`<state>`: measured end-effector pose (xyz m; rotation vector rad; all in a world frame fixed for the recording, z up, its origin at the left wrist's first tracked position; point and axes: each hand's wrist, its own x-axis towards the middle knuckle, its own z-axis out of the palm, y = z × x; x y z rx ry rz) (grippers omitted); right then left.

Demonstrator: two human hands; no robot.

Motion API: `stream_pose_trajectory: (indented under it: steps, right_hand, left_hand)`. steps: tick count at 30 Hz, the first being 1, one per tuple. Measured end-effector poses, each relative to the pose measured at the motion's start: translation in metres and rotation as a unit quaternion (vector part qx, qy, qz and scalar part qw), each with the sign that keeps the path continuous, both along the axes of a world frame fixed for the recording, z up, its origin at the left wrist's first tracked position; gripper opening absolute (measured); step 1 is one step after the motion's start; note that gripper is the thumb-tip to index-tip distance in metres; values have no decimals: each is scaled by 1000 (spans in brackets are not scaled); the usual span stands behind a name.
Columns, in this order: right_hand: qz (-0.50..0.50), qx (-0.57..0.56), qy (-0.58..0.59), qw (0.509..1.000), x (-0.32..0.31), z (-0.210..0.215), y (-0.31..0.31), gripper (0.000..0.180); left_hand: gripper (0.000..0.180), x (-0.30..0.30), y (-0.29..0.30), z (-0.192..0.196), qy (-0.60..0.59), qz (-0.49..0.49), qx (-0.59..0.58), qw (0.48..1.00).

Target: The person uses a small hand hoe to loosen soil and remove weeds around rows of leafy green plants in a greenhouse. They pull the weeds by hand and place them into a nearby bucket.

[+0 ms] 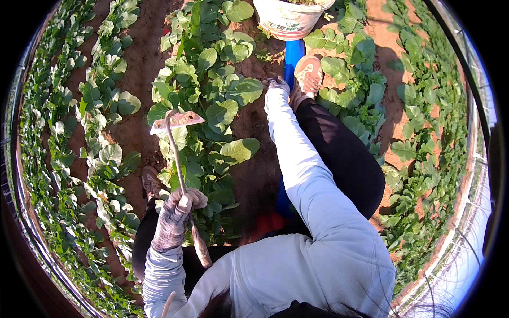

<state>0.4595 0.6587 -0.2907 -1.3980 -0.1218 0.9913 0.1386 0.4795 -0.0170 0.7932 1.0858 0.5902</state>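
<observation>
My gloved left hand is closed around the wooden handle of a small hoe. The hoe's flat, soil-stained metal blade points away from me, above a row of leafy green plants. Stretched forward, my right hand is low over the soil between two rows, beside a blue hose-like strip. Its fingers look drawn together. They are small and partly hidden, so what they grip does not show.
Ahead stands a white bucket with some green matter inside. My right shoe rests close to the blue strip, and my left shoe is between rows on the left. More leafy rows run along both sides.
</observation>
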Motion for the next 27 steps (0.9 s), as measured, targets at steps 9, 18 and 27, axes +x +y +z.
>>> stream_pose_trajectory:
  steps: [9,18,27]
  right_hand:
    - [-305,-43,448,839,58,-75,117,42]
    - [-22,-19,-116,993,49,-95,114,37]
    - [-12,54,101,993,51,-73,134,39]
  left_hand:
    - [33,10,16,-8,23,15,-27,999]
    - [39,21,33,-29,63,-61,19,996]
    - [37,28,47,-43,61,-123,54,989]
